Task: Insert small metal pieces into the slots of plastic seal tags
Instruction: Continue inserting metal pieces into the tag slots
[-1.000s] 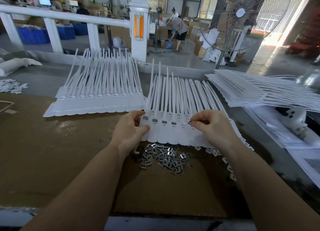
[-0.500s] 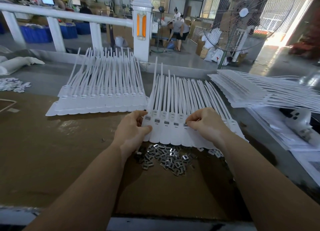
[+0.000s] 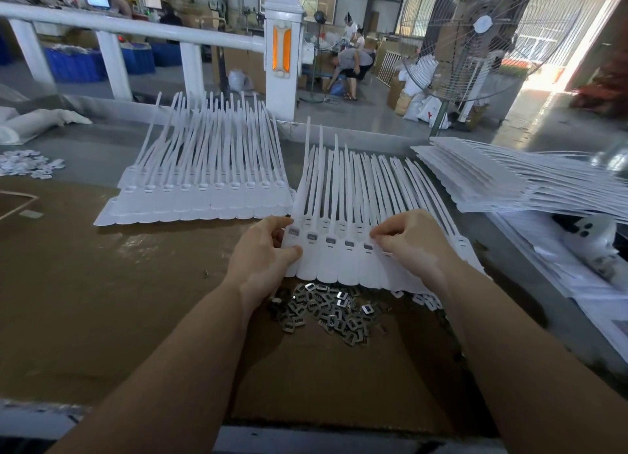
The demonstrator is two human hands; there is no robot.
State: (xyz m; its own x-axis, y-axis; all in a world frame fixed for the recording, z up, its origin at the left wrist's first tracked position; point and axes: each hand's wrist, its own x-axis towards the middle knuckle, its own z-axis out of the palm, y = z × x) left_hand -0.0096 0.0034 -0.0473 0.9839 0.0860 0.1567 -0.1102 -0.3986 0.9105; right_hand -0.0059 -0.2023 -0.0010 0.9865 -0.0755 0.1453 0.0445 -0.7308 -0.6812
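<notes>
A joined sheet of white plastic seal tags (image 3: 343, 263) lies in front of me, straps fanning away. Several slots at its left end hold small metal pieces (image 3: 330, 240). My left hand (image 3: 263, 260) grips the sheet's left edge, thumb on top. My right hand (image 3: 409, 241) rests on the sheet further right, its fingertips curled and pinched at a tag slot; what they hold is hidden. A heap of loose metal pieces (image 3: 326, 312) lies on the cardboard just below the sheet.
A second tag sheet (image 3: 204, 195) lies to the left, and a stack of sheets (image 3: 492, 181) at the right. Small white bits (image 3: 27, 164) sit far left. A white railing post (image 3: 283, 56) stands behind the bench; a fan (image 3: 475, 39) at the right.
My right hand has shifted slightly right along the tag row, leaving one more slot filled with metal. My left hand keeps its grip on the sheet's edge.
</notes>
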